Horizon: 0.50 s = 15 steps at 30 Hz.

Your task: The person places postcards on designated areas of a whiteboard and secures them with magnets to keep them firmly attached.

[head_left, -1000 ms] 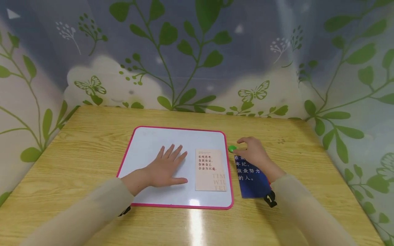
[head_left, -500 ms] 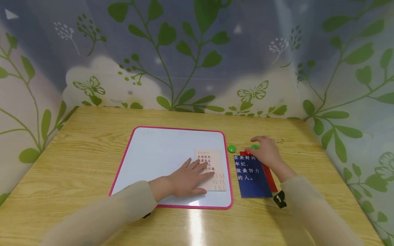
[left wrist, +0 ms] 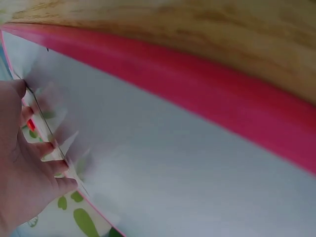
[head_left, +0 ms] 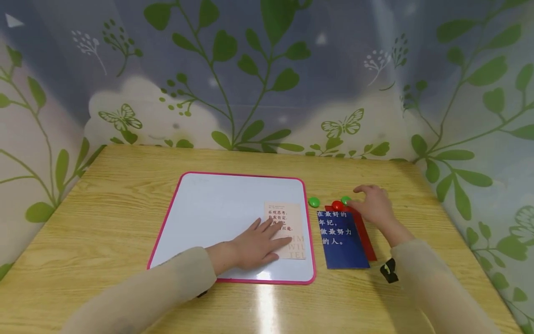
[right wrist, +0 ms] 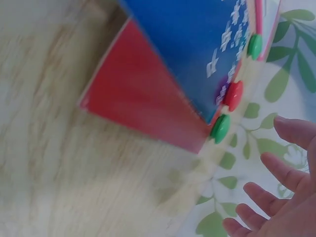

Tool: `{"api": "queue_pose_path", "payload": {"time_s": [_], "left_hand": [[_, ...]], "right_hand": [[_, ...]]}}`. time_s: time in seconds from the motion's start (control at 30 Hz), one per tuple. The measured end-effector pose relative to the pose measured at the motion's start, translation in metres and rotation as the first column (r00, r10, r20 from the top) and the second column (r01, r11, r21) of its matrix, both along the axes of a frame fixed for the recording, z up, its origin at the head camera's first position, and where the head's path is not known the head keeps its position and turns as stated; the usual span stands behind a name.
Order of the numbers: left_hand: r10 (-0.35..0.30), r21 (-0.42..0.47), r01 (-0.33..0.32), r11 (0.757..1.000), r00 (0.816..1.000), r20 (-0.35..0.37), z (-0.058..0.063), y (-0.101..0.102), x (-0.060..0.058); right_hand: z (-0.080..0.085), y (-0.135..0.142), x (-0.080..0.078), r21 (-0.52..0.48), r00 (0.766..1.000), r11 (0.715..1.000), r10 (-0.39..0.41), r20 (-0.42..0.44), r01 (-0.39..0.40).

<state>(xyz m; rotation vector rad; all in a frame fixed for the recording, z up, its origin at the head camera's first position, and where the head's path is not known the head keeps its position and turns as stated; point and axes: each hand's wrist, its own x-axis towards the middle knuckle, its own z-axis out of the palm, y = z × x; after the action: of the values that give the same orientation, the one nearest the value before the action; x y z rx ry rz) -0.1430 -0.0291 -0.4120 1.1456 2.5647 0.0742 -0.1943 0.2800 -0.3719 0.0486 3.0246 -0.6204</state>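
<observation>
My left hand [head_left: 256,246] rests with its fingers spread over a beige printed card [head_left: 297,218] on a whiteboard [head_left: 208,204] with a pink rim, partly hiding the text. In the left wrist view, those fingers [left wrist: 47,148] lie at the card's edge. My right hand [head_left: 372,204] hovers with relaxed fingers by a round green magnet [head_left: 345,199]. The right wrist view shows nothing held in that hand [right wrist: 281,197] and a gap to the magnet. A red magnet [head_left: 337,205] sits at the top of a red card [head_left: 365,232], which a blue card [head_left: 344,253] partly covers.
A second green magnet [head_left: 314,202] lies just beyond the board's right edge. Everything is on a wooden table [head_left: 125,199]. A leaf-patterned curtain [head_left: 250,93] closes off the back and sides. A dark wrist strap piece [head_left: 390,271] hangs under the right sleeve.
My left hand has moved right, from the bare board onto the beige card. My right hand has shifted right, away from the left green magnet, uncovering the red magnet, the other green one and the red card.
</observation>
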Motion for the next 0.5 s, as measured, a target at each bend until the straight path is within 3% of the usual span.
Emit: {"api": "queue_pose_path", "payload": {"time_s": [0.3, 0.5], "left_hand": [[-0.017, 0.012, 0.018, 1.0, 0.999, -0.034, 0.0, -0.001, 0.005], [-0.055, 0.008, 0.055, 0.998, 0.998, 0.014, 0.005, -0.005, 0.013]], "right_hand": [[-0.012, 0.01, -0.008, 0.067, 0.999, 0.998, 0.012, 0.03, -0.014], [-0.015, 0.013, -0.014, 0.136, 0.996, 0.987, 0.077, 0.053, -0.084]]}}
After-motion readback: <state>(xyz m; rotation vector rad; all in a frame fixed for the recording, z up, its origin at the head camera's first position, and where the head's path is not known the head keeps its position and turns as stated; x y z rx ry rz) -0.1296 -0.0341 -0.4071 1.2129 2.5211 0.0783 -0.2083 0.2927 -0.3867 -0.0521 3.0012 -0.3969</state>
